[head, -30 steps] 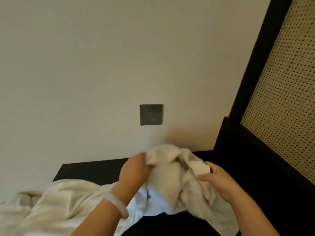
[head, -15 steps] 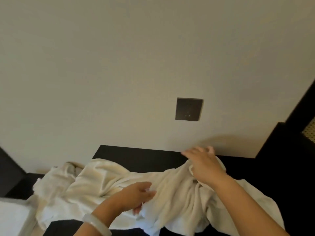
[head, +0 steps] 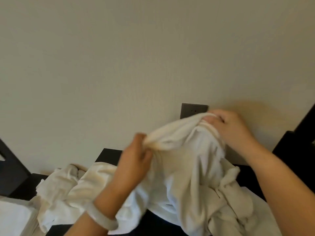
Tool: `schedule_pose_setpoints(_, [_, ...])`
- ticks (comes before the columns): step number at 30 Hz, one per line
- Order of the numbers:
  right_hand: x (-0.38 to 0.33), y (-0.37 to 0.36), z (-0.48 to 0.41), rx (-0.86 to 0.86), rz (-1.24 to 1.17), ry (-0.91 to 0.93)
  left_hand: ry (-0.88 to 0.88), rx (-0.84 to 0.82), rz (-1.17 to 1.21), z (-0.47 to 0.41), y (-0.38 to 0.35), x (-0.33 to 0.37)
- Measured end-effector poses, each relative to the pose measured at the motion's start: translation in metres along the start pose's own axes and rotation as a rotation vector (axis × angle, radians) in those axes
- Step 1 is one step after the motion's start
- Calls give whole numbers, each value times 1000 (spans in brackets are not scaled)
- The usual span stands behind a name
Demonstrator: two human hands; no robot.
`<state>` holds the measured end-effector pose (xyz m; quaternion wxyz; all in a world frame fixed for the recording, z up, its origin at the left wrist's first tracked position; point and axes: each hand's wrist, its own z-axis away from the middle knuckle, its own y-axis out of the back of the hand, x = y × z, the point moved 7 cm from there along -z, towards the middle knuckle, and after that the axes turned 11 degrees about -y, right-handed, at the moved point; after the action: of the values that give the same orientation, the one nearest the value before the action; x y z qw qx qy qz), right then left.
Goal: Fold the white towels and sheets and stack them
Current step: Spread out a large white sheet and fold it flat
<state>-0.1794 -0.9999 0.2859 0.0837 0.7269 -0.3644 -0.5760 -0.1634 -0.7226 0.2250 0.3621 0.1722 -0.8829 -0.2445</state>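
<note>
While your left hand (head: pixel 134 159) and right hand (head: pixel 233 130) had fingers curled round the bunched top edge of the white towel (head: pixel 184 167), it hung soft and limp over the dark surface (head: pixel 109 154), probably best gripped at its corners.

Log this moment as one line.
left hand: grips towel | right hand: grips towel | towel: raised, crumpled, lower part on dark surface | fold: not yet done

towel (head: pixel 184 167): soft matt terry cloth; wall (head: pixel 119 57): matt, smooth; bangle (head: pixel 104 217): smooth, pale, glossy
</note>
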Motion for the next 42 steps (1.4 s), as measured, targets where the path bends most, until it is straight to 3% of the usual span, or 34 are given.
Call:
schedule_pose_setpoints(2, [5,7,-8,10,29,-81,-84,88,-49,-29,23,6])
schedule_pose_setpoints(3, [20,1,-9,-4,80,-157,-67,24,-97,-37,24,1])
schedule_pose_setpoints(7, [109,-52,28,-224,364,-396,203,-603,-335,8,-22,-67])
schedule_pose_setpoints(9, [141,-79,59,-398,457,-458,306,-745,-321,55,-38,-98])
schedule_pose_setpoints(11, [161,-92,81,-486,637,-423,365,-718,-334,87,-38,-118])
schedule_pose_setpoints(13, [171,-86,88,-417,720,-386,358,-687,-493,103,-31,-127])
schedule_pose_setpoints(16, [176,-62,86,-332,730,-520,388,-652,-650,112,-15,-127])
schedule_pose_setpoints(19, [167,-43,84,-477,784,-682,523,-457,-431,98,5,-122])
schedule_pose_setpoints(21, [139,-29,72,-463,380,-744,577,-327,-228,75,14,-108])
schedule_pose_setpoints(24, [82,5,43,-186,-574,-806,502,-106,-82,24,37,-69])
schedule_pose_setpoints(26, [46,15,21,-94,-888,-730,383,59,-23,-6,52,-42])
schedule_pose_setpoints(29, [-7,-13,7,-294,-1092,-559,396,225,201,-21,42,-25])
schedule_pose_setpoints(31, [-12,-47,19,-497,-972,-481,450,72,490,-18,0,-22])
schedule_pose_setpoints(33, [19,-65,29,-493,-652,-476,470,-189,528,0,-40,-30])
schedule_pose_setpoints(37, [121,-59,37,-320,105,-538,448,-446,-72,53,-52,-90])
schedule_pose_setpoints(42, [189,-69,66,-579,540,-576,325,-684,-402,100,-54,-133])
